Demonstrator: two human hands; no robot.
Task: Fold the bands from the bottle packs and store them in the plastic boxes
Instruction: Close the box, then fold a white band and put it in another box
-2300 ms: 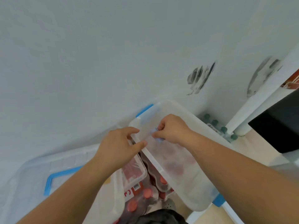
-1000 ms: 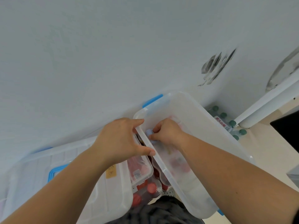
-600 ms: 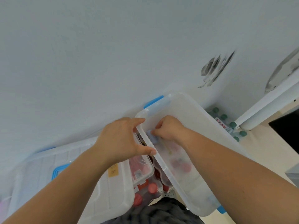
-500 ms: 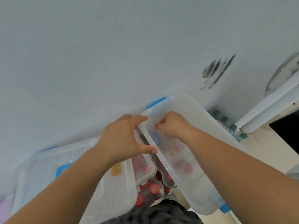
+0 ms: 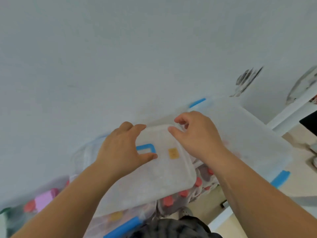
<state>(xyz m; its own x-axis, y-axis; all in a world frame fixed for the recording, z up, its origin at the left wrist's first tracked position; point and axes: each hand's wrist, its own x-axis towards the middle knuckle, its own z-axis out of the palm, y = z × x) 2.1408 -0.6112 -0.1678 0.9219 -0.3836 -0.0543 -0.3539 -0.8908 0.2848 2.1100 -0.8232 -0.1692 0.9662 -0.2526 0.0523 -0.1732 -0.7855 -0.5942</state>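
Note:
Both my hands hold a small translucent plastic box [image 5: 163,177] with a blue handle and a yellow sticker, its flat face turned towards me. My left hand [image 5: 120,152] grips its left side, thumb pressed beside the blue handle. My right hand [image 5: 197,134] pinches its upper right corner. A larger translucent plastic box [image 5: 248,134] with blue clips stands tilted to the right, partly behind my right hand. Under the small box, bottle packs [image 5: 168,201] with red caps show. No band is visible.
A white wall [image 5: 137,57] rises close in front. Another translucent box with a blue handle [image 5: 123,225] lies low at the centre. Pink and red-capped items [image 5: 44,200] sit at the lower left. A white post [image 5: 291,110] stands at the right.
My right hand has left the larger box and taken hold of the small box. The small box has come up from the left to the centre, between both hands.

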